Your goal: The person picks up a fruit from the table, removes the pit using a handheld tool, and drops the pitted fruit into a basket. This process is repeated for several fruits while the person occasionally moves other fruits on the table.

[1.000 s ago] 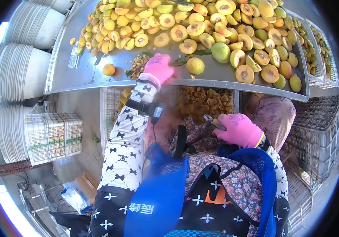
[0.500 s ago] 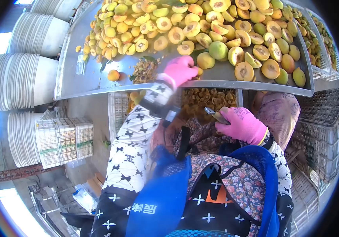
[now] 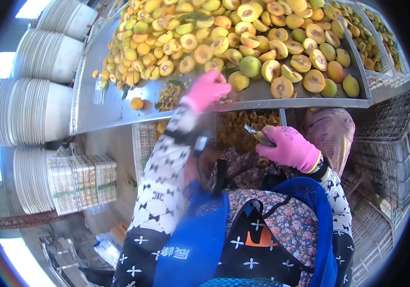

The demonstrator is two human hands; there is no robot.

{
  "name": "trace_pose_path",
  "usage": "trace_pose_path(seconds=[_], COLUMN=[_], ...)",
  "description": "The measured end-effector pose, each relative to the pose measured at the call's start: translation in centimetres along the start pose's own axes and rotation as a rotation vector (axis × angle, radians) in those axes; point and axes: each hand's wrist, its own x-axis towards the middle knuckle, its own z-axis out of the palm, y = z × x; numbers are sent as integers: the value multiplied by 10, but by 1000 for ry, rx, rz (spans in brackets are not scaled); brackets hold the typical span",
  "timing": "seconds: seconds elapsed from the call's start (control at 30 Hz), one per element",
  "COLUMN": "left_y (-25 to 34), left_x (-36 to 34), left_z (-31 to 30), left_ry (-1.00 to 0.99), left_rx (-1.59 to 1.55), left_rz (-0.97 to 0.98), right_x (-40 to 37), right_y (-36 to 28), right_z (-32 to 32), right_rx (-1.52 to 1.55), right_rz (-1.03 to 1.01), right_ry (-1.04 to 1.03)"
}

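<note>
My left hand [image 3: 206, 92], in a pink glove, is over the near edge of the metal tray table [image 3: 310, 102]. Its fingers are curled together; motion blur hides whether anything is in them. Beside it lie a whole yellow-green peach [image 3: 238, 81] and a heap of peach pits [image 3: 170, 94]. Lower down, my right hand [image 3: 288, 149], also pink-gloved, is closed round a short pitting tool [image 3: 264, 138] with a brownish handle and a shiny metal tip pointing left. Halved peaches [image 3: 281, 88] lie cut side up on the tray, with many more piled behind.
Below the tray edge, a crate [image 3: 144, 146] and a mass of brownish fruit pieces [image 3: 243, 125] sit close to my lap. Stacked white tubs [image 3: 28, 110] stand left, plastic crates [image 3: 384, 143] right. A single peach [image 3: 136, 104] lies left on the tray, near a clear bottle [image 3: 99, 91].
My left hand has shifted slightly left, and the small yellow piece seen at its fingertips no longer shows there. My right hand keeps the tool. The whole view has tilted a little.
</note>
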Motion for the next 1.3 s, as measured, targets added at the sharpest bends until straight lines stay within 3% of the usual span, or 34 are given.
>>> trace_pose_path(seconds=[0.03,0.13,0.23,0.3,0.37,0.4,0.5,0.6,0.7,0.73,0.77,0.83,0.9,1.0,1.07,1.13,1.2,1.3], left_y=[-2,16,25,1,3,33,26,22,19,21,29,37,33,21,17,33,23,20], left_x=[-5,-28,-1,35,47,36,23,-20,-57,-67,-74,-77,-76,-68,-67,-78,-75,-74], left_z=[-7,-11,8,25,47,46,24,30,62,78,92,101,99,103,102,88,87,86], left_ry=[-42,-112,177,214,274,188,-21,40,13,-1,-48,-31,128,253,166,-51,-113,-75], left_rx=[-150,35,9,284,517,405,-114,-425,-674,-750,-878,-1383,-1021,-801,-968,-1325,-1363,-1480], left_rz=[56,142,-4,54,46,-75,-76,161,378,448,519,237,350,504,418,109,131,192], right_x=[-2,-6,-1,-1,-1,-1,0,9,17,20,22,25,26,28,28,29,32,29], right_y=[-2,-2,-19,-22,-10,-5,-4,-19,-24,-25,-24,-21,-17,-21,-19,-11,-2,-15], right_z=[-5,-13,-26,-30,-20,-16,-12,-9,-6,-2,4,13,11,0,-6,-5,3,2], right_rx=[56,126,250,306,263,239,287,858,1180,1295,1278,1243,1013,506,464,328,93,45], right_rz=[17,80,215,267,164,111,168,391,431,361,321,233,217,151,133,66,-55,-62], right_ry=[14,38,-15,-9,75,114,222,310,212,196,241,326,327,389,372,419,523,699])
